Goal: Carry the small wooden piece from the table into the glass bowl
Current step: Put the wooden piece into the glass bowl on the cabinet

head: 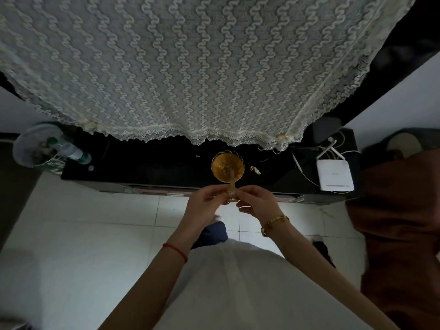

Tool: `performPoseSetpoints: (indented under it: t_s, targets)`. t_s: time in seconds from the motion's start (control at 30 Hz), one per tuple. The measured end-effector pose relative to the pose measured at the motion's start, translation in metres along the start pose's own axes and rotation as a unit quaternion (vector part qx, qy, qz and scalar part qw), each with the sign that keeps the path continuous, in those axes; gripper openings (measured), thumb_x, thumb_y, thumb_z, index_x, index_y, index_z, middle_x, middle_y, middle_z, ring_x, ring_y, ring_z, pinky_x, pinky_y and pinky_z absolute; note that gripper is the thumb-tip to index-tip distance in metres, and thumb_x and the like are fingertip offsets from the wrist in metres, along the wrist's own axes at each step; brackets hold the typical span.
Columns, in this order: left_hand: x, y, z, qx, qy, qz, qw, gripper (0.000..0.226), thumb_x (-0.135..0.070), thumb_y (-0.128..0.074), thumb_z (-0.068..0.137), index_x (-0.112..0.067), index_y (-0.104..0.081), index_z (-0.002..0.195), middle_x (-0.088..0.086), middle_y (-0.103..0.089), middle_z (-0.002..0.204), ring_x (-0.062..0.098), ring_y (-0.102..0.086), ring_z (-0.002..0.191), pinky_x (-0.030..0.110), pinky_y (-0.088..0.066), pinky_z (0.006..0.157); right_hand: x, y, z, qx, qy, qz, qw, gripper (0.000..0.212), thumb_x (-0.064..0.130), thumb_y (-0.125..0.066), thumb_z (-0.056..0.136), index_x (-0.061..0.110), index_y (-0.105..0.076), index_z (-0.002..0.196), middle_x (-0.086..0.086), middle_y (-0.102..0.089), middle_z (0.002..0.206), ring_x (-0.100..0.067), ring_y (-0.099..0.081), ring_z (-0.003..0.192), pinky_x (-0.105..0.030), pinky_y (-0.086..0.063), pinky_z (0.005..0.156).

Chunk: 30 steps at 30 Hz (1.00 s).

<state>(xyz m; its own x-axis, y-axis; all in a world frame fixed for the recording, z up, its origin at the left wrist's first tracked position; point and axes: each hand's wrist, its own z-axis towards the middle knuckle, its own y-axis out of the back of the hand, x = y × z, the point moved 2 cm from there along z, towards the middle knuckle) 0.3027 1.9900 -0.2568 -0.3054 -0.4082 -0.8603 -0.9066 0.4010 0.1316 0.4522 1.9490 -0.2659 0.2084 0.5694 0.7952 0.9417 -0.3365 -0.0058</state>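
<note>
An amber glass bowl (228, 166) stands on the black table (152, 167), near its front edge. Just in front of the bowl, both hands pinch a slim pale wooden piece (231, 186). Its far end reaches over the bowl's near rim. My left hand (207, 203) holds it from the left and my right hand (257, 201) from the right, fingertips meeting around its lower end. The hands hover over the table's front edge. The part of the piece inside the fingers is hidden.
A small pale curled object (255, 170) lies right of the bowl. A white router (334, 173) with cables sits at the table's right end. A plastic bottle (71, 151) and a round container (35, 146) stand at left. A lace cloth (214, 67) hangs behind.
</note>
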Motion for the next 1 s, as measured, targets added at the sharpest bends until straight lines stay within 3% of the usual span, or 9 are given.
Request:
performPoseSetpoints:
  t_s: [0.17, 0.27, 0.37, 0.5, 0.67, 0.8, 0.93, 1.0]
  targets:
    - [-0.001, 0.008, 0.059, 0.044, 0.025, 0.016, 0.999, 0.019, -0.014, -0.06, 0.093, -0.027, -0.071, 0.103, -0.005, -0.071, 0.093, 0.007, -0.067, 0.083, 0.01, -0.051, 0.067, 0.002, -0.01, 0.057, -0.032, -0.046, -0.014, 0.998, 0.02, 0.01, -0.063, 0.086, -0.001, -0.064, 0.102, -0.006, -0.065, 0.076, -0.016, -0.062, 0.066, -0.021, -0.054, 0.06]
    - [0.004, 0.01, 0.093, 0.071, 0.051, 0.02, 0.996, 0.022, -0.016, -0.061, 0.092, -0.036, -0.069, 0.096, -0.01, -0.071, 0.092, 0.004, -0.069, 0.082, 0.016, -0.051, 0.074, 0.0, -0.012, 0.089, -0.038, -0.091, -0.005, 0.995, 0.017, 0.01, -0.063, 0.086, 0.0, -0.064, 0.1, -0.007, -0.064, 0.076, -0.017, -0.062, 0.065, -0.023, -0.054, 0.061]
    - [0.014, 0.01, 0.124, 0.093, 0.081, 0.025, 0.992, 0.023, -0.018, -0.06, 0.092, -0.03, -0.071, 0.107, -0.01, -0.072, 0.093, 0.0, -0.069, 0.08, 0.016, -0.05, 0.072, -0.007, -0.012, 0.122, -0.04, -0.128, 0.017, 0.991, 0.004, 0.009, -0.063, 0.086, 0.007, -0.063, 0.089, -0.008, -0.065, 0.076, -0.018, -0.062, 0.067, -0.026, -0.054, 0.064]
    - [0.032, 0.004, 0.161, 0.102, 0.106, 0.018, 0.989, 0.024, -0.018, -0.059, 0.091, -0.037, -0.072, 0.101, -0.012, -0.073, 0.091, -0.001, -0.07, 0.08, 0.016, -0.049, 0.072, -0.021, -0.01, 0.162, -0.057, -0.15, 0.023, 0.987, 0.011, 0.007, -0.06, 0.087, 0.003, -0.063, 0.097, -0.009, -0.064, 0.074, -0.018, -0.061, 0.067, -0.026, -0.053, 0.063]
    - [0.067, -0.013, 0.205, 0.114, 0.12, 0.024, 0.986, 0.029, -0.015, -0.055, 0.094, -0.025, -0.069, 0.117, -0.01, -0.069, 0.092, 0.006, -0.067, 0.084, 0.018, -0.049, 0.074, -0.053, -0.003, 0.212, -0.078, -0.18, 0.035, 0.98, 0.011, 0.006, -0.06, 0.087, 0.003, -0.063, 0.097, -0.01, -0.063, 0.073, -0.018, -0.059, 0.064, -0.026, -0.052, 0.061]
    - [0.103, -0.029, 0.243, 0.099, 0.149, 0.009, 0.984, 0.026, -0.02, -0.058, 0.094, -0.022, -0.07, 0.116, -0.008, -0.067, 0.094, 0.008, -0.063, 0.09, 0.02, -0.049, 0.075, -0.084, 0.002, 0.258, -0.089, -0.193, 0.029, 0.977, 0.012, 0.004, -0.064, 0.084, 0.001, -0.064, 0.095, -0.01, -0.061, 0.07, -0.018, -0.057, 0.06, -0.024, -0.053, 0.057]
    - [0.139, -0.042, 0.284, 0.076, 0.18, -0.021, 0.98, 0.008, -0.029, -0.064, 0.09, -0.033, -0.071, 0.09, -0.001, -0.072, 0.094, 0.011, -0.066, 0.092, 0.02, -0.051, 0.074, -0.116, 0.006, 0.31, -0.082, -0.199, 0.023, 0.976, 0.005, 0.005, -0.069, 0.079, 0.005, -0.065, 0.08, -0.014, -0.063, 0.079, -0.024, -0.061, 0.069, -0.034, -0.056, 0.071]
    - [0.155, -0.047, 0.303, 0.067, 0.194, -0.031, 0.978, 0.013, -0.031, -0.064, 0.09, -0.032, -0.073, 0.082, -0.002, -0.075, 0.087, 0.009, -0.07, 0.086, 0.018, -0.053, 0.07, -0.127, 0.007, 0.335, -0.075, -0.196, 0.006, 0.978, 0.01, 0.008, -0.072, 0.077, 0.003, -0.068, 0.085, -0.017, -0.067, 0.086, -0.026, -0.065, 0.074, -0.039, -0.058, 0.076]
